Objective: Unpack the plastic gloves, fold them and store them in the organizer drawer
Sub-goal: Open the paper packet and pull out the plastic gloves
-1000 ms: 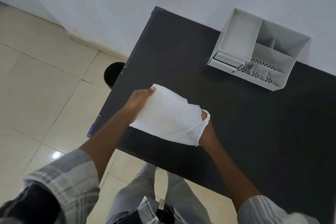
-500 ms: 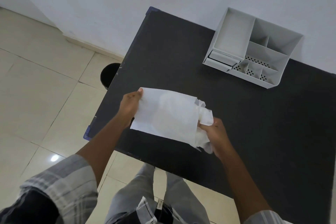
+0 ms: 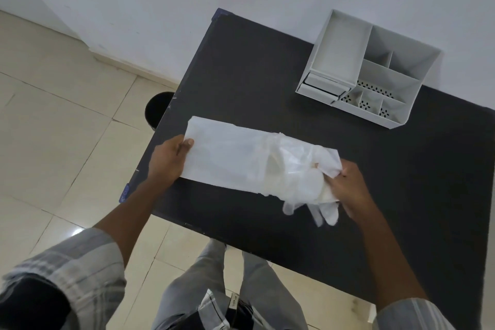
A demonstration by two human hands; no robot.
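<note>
A white paper packet lies low over the near left part of the black table. My left hand pinches its left edge. Clear plastic gloves stick halfway out of the packet's right, torn end, their fingers hanging down. My right hand grips those gloves. The white organizer stands at the back right by the wall, with its small drawers shut at its front left.
A black round bin stands on the tiled floor just left of the table. The wall runs right behind the table. My legs are at the table's near edge.
My right hand went into the packet's torn end and has drawn the plastic gloves out to the right. The left hand kept hold of the packet's left edge.
</note>
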